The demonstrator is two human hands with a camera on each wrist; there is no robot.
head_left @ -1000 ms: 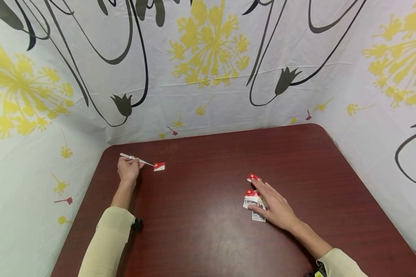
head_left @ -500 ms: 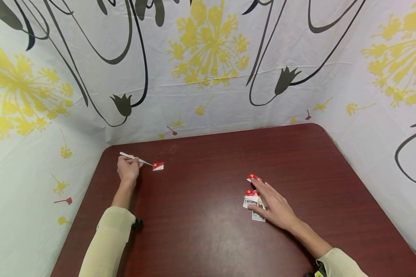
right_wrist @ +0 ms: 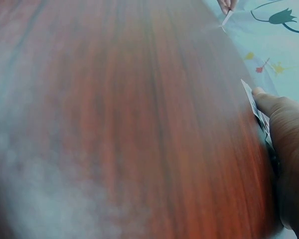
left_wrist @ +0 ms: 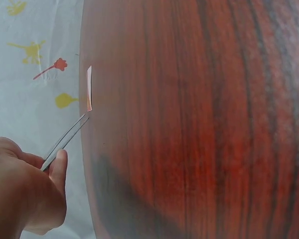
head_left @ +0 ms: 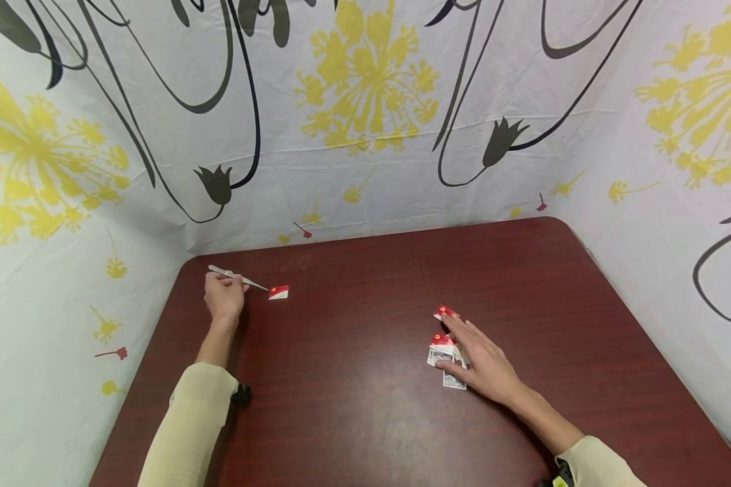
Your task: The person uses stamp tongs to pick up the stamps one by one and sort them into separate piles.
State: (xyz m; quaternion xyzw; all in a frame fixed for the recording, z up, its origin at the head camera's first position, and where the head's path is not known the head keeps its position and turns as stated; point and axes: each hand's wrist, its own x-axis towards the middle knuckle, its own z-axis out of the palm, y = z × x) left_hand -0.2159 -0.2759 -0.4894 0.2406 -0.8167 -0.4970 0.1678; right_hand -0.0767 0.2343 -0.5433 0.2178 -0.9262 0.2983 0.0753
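My left hand [head_left: 224, 295] pinches a pair of metal tweezers [head_left: 234, 276] near the table's far left corner. Just right of the tweezers' tips lies a small red-and-white stamp [head_left: 278, 292] with a yellow emblem. In the left wrist view the two tips stand slightly apart, a little short of the stamp's [left_wrist: 89, 89] near end. My right hand [head_left: 484, 362], fingers extended, rests over a loose group of stamps. A red-and-white one [head_left: 442, 339] overlaps grey-printed ones [head_left: 454, 381] there, and another red stamp [head_left: 443, 311] lies under the fingertips. The palm hides part of the group.
The dark red-brown table [head_left: 353, 379] has rounded far corners. White cloth [head_left: 365, 182] printed with flowers hangs around its back and sides. Both sleeves are pale yellow, with dark bands at the wrists.
The tweezers' tips have drawn back slightly left, from overlapping the lone stamp's left edge to just off it. That stamp has shifted marginally left. My right hand stays put.
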